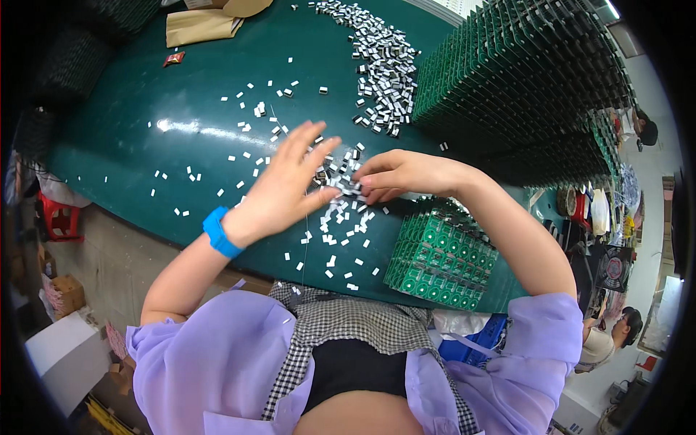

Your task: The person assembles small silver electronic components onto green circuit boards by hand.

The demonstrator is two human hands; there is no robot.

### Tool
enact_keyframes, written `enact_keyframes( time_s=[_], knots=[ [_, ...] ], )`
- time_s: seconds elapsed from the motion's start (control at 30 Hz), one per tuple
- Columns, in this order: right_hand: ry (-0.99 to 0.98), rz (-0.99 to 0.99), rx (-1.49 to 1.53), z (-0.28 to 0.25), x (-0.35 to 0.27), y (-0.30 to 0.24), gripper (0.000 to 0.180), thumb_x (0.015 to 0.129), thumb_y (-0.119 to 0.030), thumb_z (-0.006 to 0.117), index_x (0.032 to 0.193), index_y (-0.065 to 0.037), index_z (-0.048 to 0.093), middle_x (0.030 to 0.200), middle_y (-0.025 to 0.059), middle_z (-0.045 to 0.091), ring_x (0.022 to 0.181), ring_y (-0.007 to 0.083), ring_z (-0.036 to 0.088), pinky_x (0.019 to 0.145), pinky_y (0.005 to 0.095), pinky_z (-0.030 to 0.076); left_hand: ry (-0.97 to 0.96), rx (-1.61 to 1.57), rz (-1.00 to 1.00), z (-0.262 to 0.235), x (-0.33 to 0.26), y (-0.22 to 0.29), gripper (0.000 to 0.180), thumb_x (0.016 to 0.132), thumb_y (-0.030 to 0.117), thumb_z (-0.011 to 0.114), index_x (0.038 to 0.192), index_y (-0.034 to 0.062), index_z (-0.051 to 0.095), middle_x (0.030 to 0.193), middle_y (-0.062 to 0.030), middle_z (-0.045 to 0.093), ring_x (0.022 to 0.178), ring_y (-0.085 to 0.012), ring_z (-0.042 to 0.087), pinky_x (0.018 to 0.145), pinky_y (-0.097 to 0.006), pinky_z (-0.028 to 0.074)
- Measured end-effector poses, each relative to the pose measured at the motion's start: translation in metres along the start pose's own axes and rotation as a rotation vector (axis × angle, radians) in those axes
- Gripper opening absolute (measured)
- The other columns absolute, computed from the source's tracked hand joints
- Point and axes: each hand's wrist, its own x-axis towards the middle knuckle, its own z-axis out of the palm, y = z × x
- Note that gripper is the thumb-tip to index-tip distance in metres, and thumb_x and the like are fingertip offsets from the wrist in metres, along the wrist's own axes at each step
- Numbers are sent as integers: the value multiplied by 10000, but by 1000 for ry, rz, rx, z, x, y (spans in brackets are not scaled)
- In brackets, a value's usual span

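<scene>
My left hand [290, 174] hovers over the green tabletop, fingers spread, with a blue band on its wrist. To its right, my right hand [413, 174] reaches in with its fingers curled down at a cluster of small black-and-white block-shaped parts [339, 177]. Its fingertips are partly hidden, so I cannot tell whether one of the parts is pinched in them. Small white pieces [341, 225] lie strewn just below the cluster, toward me. A stack of green circuit boards [438, 254] with round pads stands near my right forearm.
A large heap of the same block-shaped parts [388, 72] spreads at the back. Tall racks of green circuit boards [507, 80] rise at the right. Brown paper [203, 27] and a small red packet [174, 59] lie at the far left. A red stool [58, 217] stands beyond the table's left edge.
</scene>
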Motion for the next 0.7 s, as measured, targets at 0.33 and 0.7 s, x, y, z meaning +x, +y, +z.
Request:
enact_keyframes(
  time_s=[0.33, 0.7],
  knots=[
    [584, -277, -451, 13, -92, -11, 295, 899, -161, 588, 1124, 28, 613, 966, 155, 667, 913, 203, 652, 793, 322, 502, 47, 297, 125, 19, 72, -7, 663, 888, 412, 586, 1439, 125, 352, 1522, -173, 243, 1406, -389, 211, 1106, -570, 213],
    [795, -209, -71, 80, -198, 64, 291, 856, -23, 613, 1139, 44, 612, 1013, 145, 668, 943, 207, 660, 863, 323, 507, 0, 133, 311, 54, 152, -37, 323, 869, 283, 582, 1096, 53, 585, 1238, -135, 506, 1182, -333, 458, 947, -483, 422]
  ],
)
